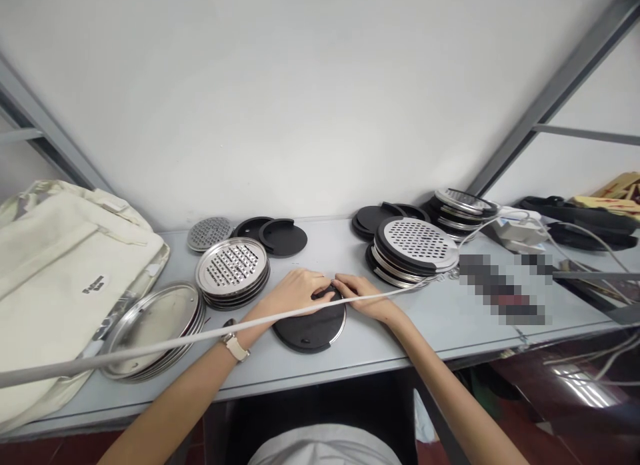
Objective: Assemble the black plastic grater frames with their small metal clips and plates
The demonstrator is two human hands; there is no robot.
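A round black plastic disc (310, 330) lies flat on the table near its front edge, with a thin strip of silvery metal showing along its right rim. My left hand (301, 290) rests over the disc's far left part, fingers curled at its upper edge and thumb bent on top. My right hand (364, 297) grips the disc's far right rim, its fingertips pressed together close to the left thumb. What lies under the fingertips is partly hidden. A stack of metal grater discs (233, 268) stands just left of my left hand.
Plain metal discs (155, 322) are stacked at the left, beside a cream bag (75, 272). Behind are black discs (283, 237) and a loose grater plate (210, 234). Black-rimmed graters (417, 242) are piled at the right. A white cable (200, 333) crosses in front of my hands.
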